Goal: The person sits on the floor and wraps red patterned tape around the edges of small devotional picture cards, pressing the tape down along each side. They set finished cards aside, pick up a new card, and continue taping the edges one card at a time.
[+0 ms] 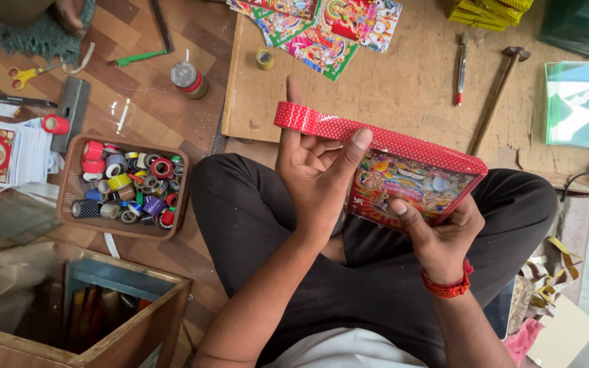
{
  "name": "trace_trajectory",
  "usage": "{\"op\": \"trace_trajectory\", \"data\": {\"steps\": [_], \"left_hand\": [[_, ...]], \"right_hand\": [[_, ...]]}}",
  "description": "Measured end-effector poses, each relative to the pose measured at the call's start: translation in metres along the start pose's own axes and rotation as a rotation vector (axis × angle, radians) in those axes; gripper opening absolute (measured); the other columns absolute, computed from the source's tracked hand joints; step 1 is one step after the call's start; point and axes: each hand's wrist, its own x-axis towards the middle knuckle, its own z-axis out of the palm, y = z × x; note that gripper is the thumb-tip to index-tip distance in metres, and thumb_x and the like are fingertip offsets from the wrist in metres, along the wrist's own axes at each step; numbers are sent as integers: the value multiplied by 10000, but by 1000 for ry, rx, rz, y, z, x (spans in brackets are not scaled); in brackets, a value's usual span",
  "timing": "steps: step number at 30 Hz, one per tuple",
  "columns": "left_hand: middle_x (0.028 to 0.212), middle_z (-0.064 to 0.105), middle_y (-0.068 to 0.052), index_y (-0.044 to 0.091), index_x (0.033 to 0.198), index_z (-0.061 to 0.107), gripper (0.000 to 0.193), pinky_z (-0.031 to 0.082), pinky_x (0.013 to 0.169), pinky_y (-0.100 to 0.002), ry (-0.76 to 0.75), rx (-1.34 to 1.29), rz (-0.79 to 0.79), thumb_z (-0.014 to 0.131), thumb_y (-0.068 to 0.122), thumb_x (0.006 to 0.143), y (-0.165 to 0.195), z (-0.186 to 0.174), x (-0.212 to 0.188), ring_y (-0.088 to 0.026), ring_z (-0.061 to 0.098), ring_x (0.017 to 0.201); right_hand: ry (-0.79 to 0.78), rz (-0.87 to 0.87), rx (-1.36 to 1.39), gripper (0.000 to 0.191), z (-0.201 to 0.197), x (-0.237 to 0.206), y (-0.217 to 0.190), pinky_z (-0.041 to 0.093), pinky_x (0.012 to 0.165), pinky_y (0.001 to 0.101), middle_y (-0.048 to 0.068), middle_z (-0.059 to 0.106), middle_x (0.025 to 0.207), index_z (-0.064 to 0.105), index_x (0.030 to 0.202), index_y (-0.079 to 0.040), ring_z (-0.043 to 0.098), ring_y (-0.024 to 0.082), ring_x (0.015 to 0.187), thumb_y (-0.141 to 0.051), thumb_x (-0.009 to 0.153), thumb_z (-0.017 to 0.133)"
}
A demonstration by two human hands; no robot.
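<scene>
My left hand (315, 167) holds a roll of red dotted tape (293, 116) on its fingers, and its thumb presses the tape strip onto the top edge of a small framed colourful picture (407, 180). Red tape runs along that whole top edge. My right hand (438, 235), with a red thread on the wrist, grips the picture from below, thumb on its face. Both hands are over my lap, with my legs crossed in black trousers.
A brown tray (69, 211) of several coloured tape rolls sits at left. A wooden board (403, 88) ahead carries printed pictures (322, 27), a hammer (499, 95), a pen (461, 68) and glass sheets (581, 102). Scissors (25, 73) lie far left; a wooden box (138, 327) stands near left.
</scene>
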Motion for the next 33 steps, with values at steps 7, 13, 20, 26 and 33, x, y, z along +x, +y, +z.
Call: {"op": "trace_trajectory", "data": {"steps": [7,13,20,26,33], "left_hand": [[1092,647,-57,27,1712,156,964,625,935,-307,-28,-45,13,775,41,975,-6,-5,-7,-130,687,986],[1093,653,-43,65,1708,79,929,582,906,-250,-103,70,34,721,99,1037,-28,-22,-13,-95,666,976],[972,644,-28,48,1715,105,909,547,810,-217,-183,290,45,727,106,1055,-43,-69,-22,-58,624,841],[965,673,-21,59,1700,100,904,573,818,-243,-323,434,7,725,149,1053,-41,-100,-21,-74,670,841],[996,642,-29,66,1699,53,927,573,836,-247,-278,340,-31,716,159,1059,-50,-117,-22,-91,663,900]], "right_hand": [[44,25,33,368,5,-12,5,572,980,273,62,738,1150,650,1200,20,687,95,1047,-58,904,856],[48,162,158,429,23,-37,30,576,968,291,77,733,1162,611,1236,22,697,108,1041,-57,881,837],[-103,362,574,385,6,-36,57,505,815,223,66,732,1027,670,1250,80,637,85,925,-225,1021,724],[-569,567,242,188,-19,9,76,577,766,280,108,738,987,707,1062,86,695,126,870,-85,985,724],[-759,653,211,419,-13,29,55,601,833,290,114,763,1036,653,1225,53,725,139,930,49,821,762]]}}
